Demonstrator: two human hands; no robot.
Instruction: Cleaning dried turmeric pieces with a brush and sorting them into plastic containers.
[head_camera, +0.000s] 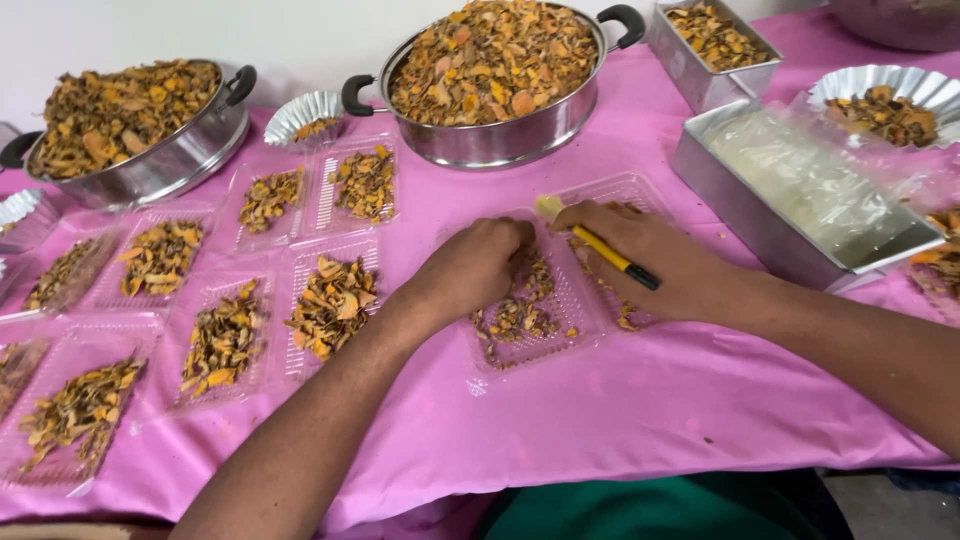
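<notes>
Two bare forearms, no sleeves, watch or rings visible, end in the left hand and right hand; a green garment covers the lap.

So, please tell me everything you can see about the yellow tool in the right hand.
The yellow tool is a thin stick, like a small brush or pen, with a yellow shaft, a black end toward the wrist and a pale, soft-looking tip toward the pots. It lies slanted across the back of the right hand, held between the fingers. Its tip sits over the clear plastic tray of dried orange pieces; whether it touches the tray cannot be told.
</notes>
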